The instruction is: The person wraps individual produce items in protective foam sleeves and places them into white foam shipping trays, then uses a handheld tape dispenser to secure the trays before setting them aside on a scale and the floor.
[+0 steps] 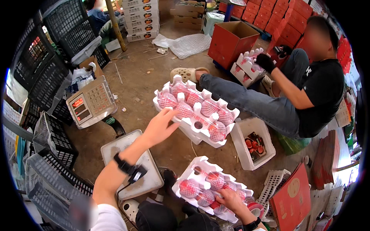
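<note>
My left hand [162, 124] reaches over the near left edge of a white foam tray [185, 129], fingers stretched apart and fingertips beside a round fruit [184, 110] in a red-and-white net sleeve. Several more netted fruits fill that tray's hollows; one hollow at its near side shows no fruit. Nearer to me is a second foam tray [192, 171], also bearing netted fruits. There my right hand [231, 201] has its fingers bent around a netted fruit [219, 208], which they partly cover.
A scale's keypad display [92, 102] stands left beside its pale platform [133, 142]. A white foam box [241, 163] with red pieces lies right. Opposite sits a co-worker [316, 92], gloved hand at another tray. Black crates [42, 73] line the left; a red carton [231, 42] stands behind.
</note>
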`<state>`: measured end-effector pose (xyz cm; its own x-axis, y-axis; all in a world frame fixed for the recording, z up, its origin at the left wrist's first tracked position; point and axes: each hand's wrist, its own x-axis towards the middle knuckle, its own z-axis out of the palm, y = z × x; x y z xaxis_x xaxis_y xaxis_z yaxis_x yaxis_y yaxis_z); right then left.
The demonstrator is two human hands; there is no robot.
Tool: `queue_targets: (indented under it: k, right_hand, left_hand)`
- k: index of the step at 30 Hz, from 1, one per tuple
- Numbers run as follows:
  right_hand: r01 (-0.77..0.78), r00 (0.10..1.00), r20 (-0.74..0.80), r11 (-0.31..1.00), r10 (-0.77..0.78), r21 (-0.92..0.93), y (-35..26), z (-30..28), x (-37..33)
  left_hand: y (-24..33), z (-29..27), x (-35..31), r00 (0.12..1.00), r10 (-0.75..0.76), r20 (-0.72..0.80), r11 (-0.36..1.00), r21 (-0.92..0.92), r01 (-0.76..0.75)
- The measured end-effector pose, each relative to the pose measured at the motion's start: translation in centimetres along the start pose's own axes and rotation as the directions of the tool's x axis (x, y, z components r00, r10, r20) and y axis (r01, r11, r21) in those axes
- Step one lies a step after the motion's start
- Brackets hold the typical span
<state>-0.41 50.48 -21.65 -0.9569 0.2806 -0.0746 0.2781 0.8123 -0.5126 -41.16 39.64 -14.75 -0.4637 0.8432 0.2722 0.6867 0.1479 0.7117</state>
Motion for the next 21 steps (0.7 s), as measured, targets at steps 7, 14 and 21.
queue_targets:
  k: [7, 14, 21]
  right_hand:
    - [0.115, 0.993, -0.047, 0.99, -0.111, 0.084, -5.7, -1.7, 1.6]
    - [0.071, 0.992, -0.113, 0.987, -0.055, 0.144, -12.1, -11.9, 9.6]
    - [0.193, 0.94, -0.227, 0.944, -0.256, -0.268, -10.2, -16.3, 30.4]
  left_hand:
    - [2.3, -6.8, -17.4, 0.918, -0.387, 0.087, 0.919, -0.038, 0.391]
    - [5.6, -10.7, -30.7, 0.826, -0.563, 0.029, 0.821, -0.097, 0.563]
    - [4.7, -10.2, -37.5, 0.703, -0.708, -0.067, 0.705, -0.139, 0.696]
